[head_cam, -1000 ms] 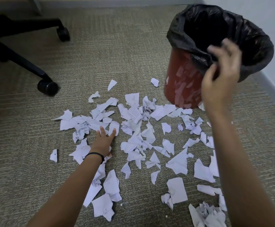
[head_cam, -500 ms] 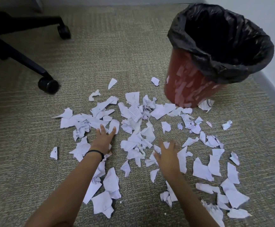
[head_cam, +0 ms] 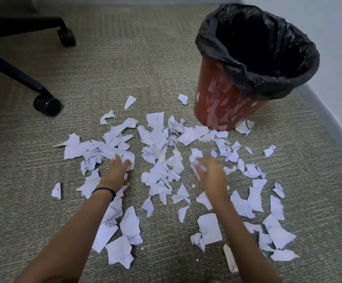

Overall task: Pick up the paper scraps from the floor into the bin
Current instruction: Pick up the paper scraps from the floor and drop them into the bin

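Note:
Several white paper scraps [head_cam: 160, 170] lie scattered over the carpet in front of me. A red bin [head_cam: 223, 107] lined with a black bag [head_cam: 257, 78] stands at the far right of them. My left hand [head_cam: 116, 170] rests flat on the scraps at the left, fingers spread, a black band on its wrist. My right hand [head_cam: 212, 174] is lifted slightly and blurred, its fingers curled round a bunch of crumpled scraps [head_cam: 196, 162].
A black office chair base with a castor [head_cam: 46, 105] sits at the far left, a second castor [head_cam: 66, 37] behind it. A white wall with grey skirting [head_cam: 329, 119] runs along the right, close behind the bin.
My right hand came down from the bin's rim to the scraps in the middle and has gathered a bunch of them. My left hand has stayed on the scraps.

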The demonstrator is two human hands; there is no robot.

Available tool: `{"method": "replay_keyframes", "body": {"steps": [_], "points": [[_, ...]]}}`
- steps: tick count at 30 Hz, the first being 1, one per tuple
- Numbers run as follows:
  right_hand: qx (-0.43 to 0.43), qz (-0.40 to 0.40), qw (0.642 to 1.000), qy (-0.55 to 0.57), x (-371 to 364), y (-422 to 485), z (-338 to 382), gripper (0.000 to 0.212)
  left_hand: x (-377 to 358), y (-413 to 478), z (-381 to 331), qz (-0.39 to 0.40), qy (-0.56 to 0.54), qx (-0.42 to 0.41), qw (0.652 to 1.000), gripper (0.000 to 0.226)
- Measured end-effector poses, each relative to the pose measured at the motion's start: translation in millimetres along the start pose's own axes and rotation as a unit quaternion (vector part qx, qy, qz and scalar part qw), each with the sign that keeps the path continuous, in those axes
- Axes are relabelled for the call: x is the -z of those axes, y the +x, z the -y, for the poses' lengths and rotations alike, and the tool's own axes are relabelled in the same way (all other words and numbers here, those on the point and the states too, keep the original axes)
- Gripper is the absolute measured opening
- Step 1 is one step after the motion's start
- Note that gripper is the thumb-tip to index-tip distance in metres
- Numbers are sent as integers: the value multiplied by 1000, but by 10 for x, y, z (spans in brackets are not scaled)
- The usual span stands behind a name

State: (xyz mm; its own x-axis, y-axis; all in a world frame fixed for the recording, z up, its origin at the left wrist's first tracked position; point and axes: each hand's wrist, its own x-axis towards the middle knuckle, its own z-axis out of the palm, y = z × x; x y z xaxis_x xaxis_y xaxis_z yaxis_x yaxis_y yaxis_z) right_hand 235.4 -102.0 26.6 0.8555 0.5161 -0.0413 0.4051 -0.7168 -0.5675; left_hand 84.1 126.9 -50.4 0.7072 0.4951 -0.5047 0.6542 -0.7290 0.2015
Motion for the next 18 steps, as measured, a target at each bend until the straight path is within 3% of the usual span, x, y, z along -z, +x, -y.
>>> {"method": "replay_keyframes", "body": {"steps": [3,5,8,10,15,18], "points": [[27,-156,985,65,652,225,318,25,-42,-16,22,-43,-13,0,999,43],[87,-267,956,88,1088,382,489,23,-83,-28,19,-81,-29,6,996,37],[121,-366,917,102,1508,712,602,23,-117,-51,-21,-103,-26,14,994,36],[134,-367,915,97,1638,969,645,27,-104,-55,-45,-101,-22,16,995,36],[154,-233,960,17,1635,1230,521,41,35,-8,-59,-27,17,5,999,31],[160,-359,919,43,1421,992,417,30,130,-13,-129,30,36,6,999,42]]}}
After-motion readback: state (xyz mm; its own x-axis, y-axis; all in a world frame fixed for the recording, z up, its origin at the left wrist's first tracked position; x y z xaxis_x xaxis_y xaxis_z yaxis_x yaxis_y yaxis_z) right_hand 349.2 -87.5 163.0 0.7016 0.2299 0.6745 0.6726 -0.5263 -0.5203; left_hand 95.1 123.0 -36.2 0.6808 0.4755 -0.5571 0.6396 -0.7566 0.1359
